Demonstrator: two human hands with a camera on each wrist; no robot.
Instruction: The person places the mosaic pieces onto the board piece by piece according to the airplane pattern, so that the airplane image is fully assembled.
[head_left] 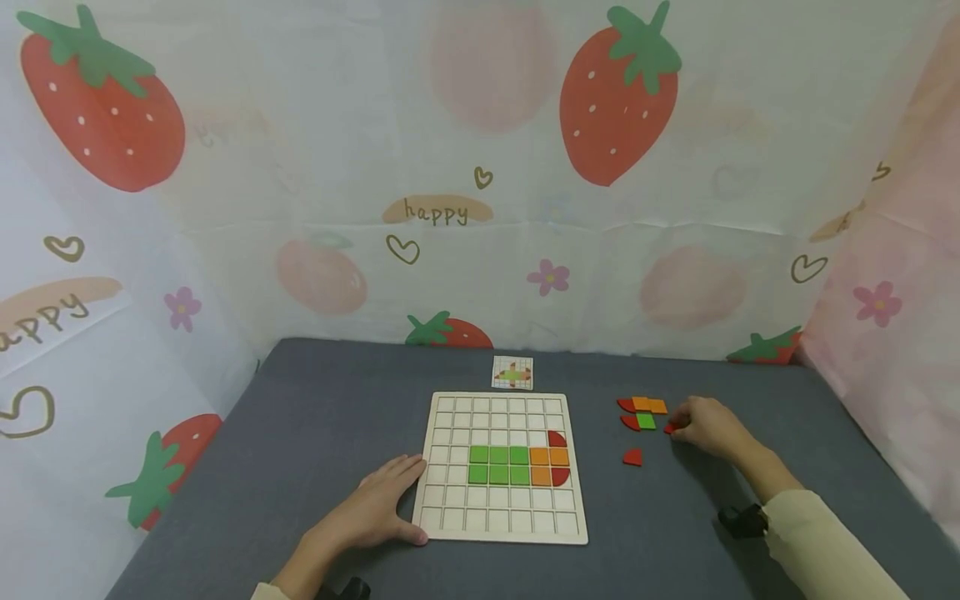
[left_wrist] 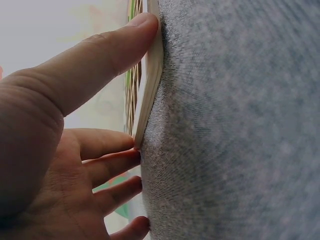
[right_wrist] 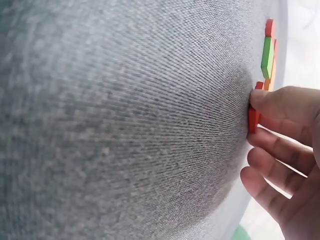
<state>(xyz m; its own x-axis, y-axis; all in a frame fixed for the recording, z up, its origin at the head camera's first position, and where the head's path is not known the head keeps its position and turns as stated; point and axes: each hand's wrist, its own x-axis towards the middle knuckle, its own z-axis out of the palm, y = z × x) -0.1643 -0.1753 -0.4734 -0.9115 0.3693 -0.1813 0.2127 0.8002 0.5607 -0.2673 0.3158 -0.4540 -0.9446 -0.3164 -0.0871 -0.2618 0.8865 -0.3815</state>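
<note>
Red piece (right_wrist: 252, 120) is at the surface (head_left: 352, 383), pinched by my right grip (head_left: 703, 428); the grid board (head_left: 453, 522) lies to its left, where my left hand (head_left: 381, 502), unclenched, touches the far side.

Head view: soft, diffuse, slightly dim light; white strawberry-print cloth (head_left: 480, 154) brighter at left than centre. Faint shadow on dark grey fabric-covered surface (head_left: 360, 417) beside bare right forearm (head_left: 759, 467). Wrist views: pale, washed-out backgrounds; nearest weave blurred; shade near the right hand's fingers (right_wrist: 280, 147).
</note>
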